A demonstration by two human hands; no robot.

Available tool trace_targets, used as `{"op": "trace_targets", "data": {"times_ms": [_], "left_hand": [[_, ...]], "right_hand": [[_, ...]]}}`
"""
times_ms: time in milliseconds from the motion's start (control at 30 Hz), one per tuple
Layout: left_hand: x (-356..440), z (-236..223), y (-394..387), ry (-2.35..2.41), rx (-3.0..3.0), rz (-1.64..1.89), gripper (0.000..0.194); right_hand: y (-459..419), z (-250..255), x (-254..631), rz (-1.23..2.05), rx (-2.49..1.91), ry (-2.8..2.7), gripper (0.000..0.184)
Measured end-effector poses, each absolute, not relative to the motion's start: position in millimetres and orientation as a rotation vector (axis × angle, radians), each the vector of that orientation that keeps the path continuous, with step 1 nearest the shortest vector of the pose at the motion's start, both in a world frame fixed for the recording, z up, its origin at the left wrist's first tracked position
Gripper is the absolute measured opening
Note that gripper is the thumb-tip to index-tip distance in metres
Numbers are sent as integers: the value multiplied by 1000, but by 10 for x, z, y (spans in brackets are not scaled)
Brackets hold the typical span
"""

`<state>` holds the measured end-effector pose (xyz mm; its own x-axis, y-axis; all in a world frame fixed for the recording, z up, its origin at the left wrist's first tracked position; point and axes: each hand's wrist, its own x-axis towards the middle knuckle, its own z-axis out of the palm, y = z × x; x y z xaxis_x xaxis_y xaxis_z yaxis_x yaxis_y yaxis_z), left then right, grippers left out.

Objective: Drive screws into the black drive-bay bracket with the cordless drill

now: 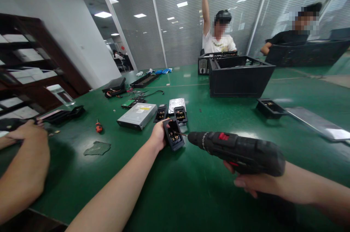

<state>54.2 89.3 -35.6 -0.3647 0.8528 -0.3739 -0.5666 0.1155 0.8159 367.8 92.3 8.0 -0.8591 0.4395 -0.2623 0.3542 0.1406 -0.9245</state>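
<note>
My left hand (158, 134) grips a small black open box with brass-coloured parts inside (175, 142), holding it tilted above the green table. In my right hand (254, 181) is a black and red cordless drill (237, 150), my fingers wrapped round its grip. The drill's thin bit points left and reaches into the open side of the box; whether it touches a brass part cannot be made out. Just behind the held box are two similar black boxes, one on the left (161, 113) and one on the right (180, 114), beside a silver hard drive (177, 104).
A grey optical drive (136, 115), a red screwdriver (98, 126) and a greenish scrap (97, 148) lie leftward. Large black computer cases (237, 81) stand at the back. Another black box (270, 108) and a silver panel (317, 122) lie right. A co-worker's arm (27, 166) is at the left edge.
</note>
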Motion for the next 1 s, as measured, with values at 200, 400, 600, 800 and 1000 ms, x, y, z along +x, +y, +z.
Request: {"op": "trace_targets", "data": {"times_ms": [200, 400, 600, 800, 1000], "left_hand": [[516, -393, 905, 1197, 340, 1538, 15], [518, -380, 895, 1199, 334, 1516, 14], [540, -351, 887, 1221, 316, 1522, 14], [528, -380, 898, 1228, 323, 1529, 14], [500, -414, 900, 1216, 348, 1534, 16]], "right_hand": [[929, 70, 3684, 1850, -835, -2308, 26], [936, 47, 3690, 1858, -795, -2294, 24], [939, 44, 3689, 1857, -814, -2300, 24], [939, 65, 3678, 1863, -800, -2314, 24], [928, 92, 3664, 1847, -802, -2320, 23]]}}
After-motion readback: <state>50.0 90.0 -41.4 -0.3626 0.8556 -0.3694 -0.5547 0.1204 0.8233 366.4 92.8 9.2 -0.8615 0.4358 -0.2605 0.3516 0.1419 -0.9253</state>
